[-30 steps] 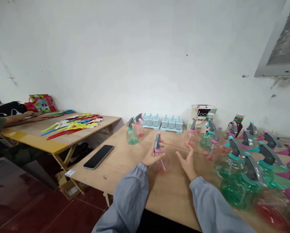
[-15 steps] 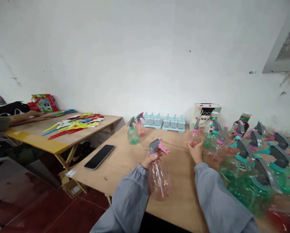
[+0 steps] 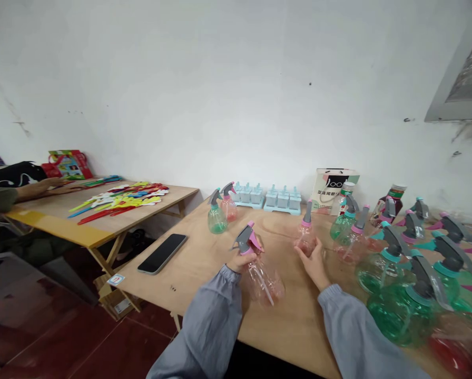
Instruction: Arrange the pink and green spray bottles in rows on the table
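Pink and tilted, the spray bottle [image 3: 264,284] clasped only by its neck in the left hand [image 3: 244,260] could have swung into the second bottle [image 3: 306,238] the right hand [image 3: 314,263] grasped.

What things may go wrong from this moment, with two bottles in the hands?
The left hand grips the tilted pink spray bottle near its collar, so the smooth bottle might slip or swing.

The right hand holds another pink bottle close to the standing bottles; a sideways bump could perhaps topple one.

The phone lies near the table's left edge, so a careless sweep might push it off.
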The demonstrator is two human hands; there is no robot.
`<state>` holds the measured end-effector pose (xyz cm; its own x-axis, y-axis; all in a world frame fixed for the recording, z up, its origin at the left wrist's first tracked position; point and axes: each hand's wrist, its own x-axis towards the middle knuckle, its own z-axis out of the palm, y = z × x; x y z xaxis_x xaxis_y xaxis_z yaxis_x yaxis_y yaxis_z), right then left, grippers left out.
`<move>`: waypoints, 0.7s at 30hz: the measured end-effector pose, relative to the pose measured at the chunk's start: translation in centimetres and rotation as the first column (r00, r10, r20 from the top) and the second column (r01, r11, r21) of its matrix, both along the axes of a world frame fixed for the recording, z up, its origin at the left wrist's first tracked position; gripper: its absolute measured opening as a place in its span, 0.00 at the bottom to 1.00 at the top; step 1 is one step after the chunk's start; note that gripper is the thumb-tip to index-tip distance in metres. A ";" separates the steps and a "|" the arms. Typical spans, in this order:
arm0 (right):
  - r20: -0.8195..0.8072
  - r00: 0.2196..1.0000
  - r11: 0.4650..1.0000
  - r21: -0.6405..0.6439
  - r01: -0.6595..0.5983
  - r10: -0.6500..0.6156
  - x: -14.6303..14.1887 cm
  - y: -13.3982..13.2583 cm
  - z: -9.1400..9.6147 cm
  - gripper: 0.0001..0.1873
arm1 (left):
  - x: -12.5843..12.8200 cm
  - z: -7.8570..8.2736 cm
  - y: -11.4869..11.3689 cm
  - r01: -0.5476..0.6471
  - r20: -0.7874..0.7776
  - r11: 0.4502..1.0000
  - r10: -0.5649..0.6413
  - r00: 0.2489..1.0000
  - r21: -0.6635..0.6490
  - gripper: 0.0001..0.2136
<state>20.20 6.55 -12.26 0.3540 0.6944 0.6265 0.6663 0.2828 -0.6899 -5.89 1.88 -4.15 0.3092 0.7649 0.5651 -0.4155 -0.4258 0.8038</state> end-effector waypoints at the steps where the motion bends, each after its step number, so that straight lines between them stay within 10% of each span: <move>1: 0.008 0.999 0.999 0.006 -0.036 0.036 -0.1 -1.1 -0.3 0.53 | 0.0 0.1 -0.1 0.016 -0.026 1.000 -0.016 1.000 -0.001 0.32; 8: 0.030 0.992 0.993 0.019 -0.120 0.119 0.1 -6.1 -1.7 0.49 | 0.0 0.5 -0.2 -0.057 0.048 0.998 0.056 0.997 0.019 0.27; 21: -0.014 0.987 0.986 -0.027 -0.163 0.162 -0.1 -6.5 -1.2 0.51 | -2.9 1.0 -0.3 -0.204 -0.108 0.978 0.200 0.974 -0.030 0.30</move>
<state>20.09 0.03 -13.49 0.2419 0.7605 0.6025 0.6051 0.3672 -0.7064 -8.77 1.57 -3.11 0.2013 0.8391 0.5054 -0.2376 -0.4587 0.8562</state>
